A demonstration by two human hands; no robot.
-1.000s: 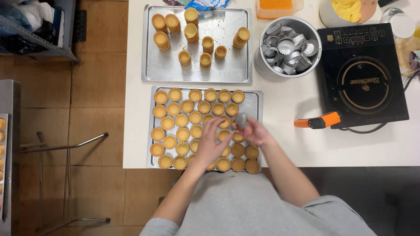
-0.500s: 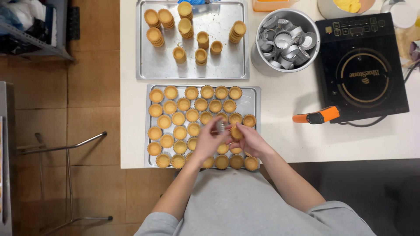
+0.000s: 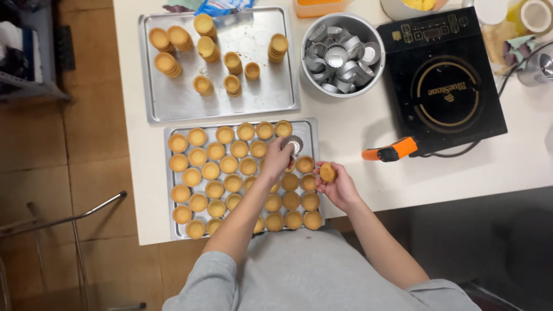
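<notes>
A near baking tray (image 3: 170,230) holds several golden tart shells in rows. My left hand (image 3: 277,159) reaches over it and pinches an empty fluted metal tart mould (image 3: 293,142) near the tray's far right corner. My right hand (image 3: 339,185) is just off the tray's right edge and holds a single baked tart shell (image 3: 328,171) in its fingertips. A second tray (image 3: 173,103) farther away carries small stacks of tart shells (image 3: 167,62).
A round metal bowl (image 3: 311,80) full of empty fluted moulds sits beyond the near tray. A black induction hob (image 3: 443,80) stands to the right, with an orange-handled tool (image 3: 390,152) beside it. A metal frame (image 3: 75,219) stands on the floor at left.
The two hands, together over the tray's right side a second ago, have parted. The left carried the metal mould away; the right drew the shell off the tray edge.
</notes>
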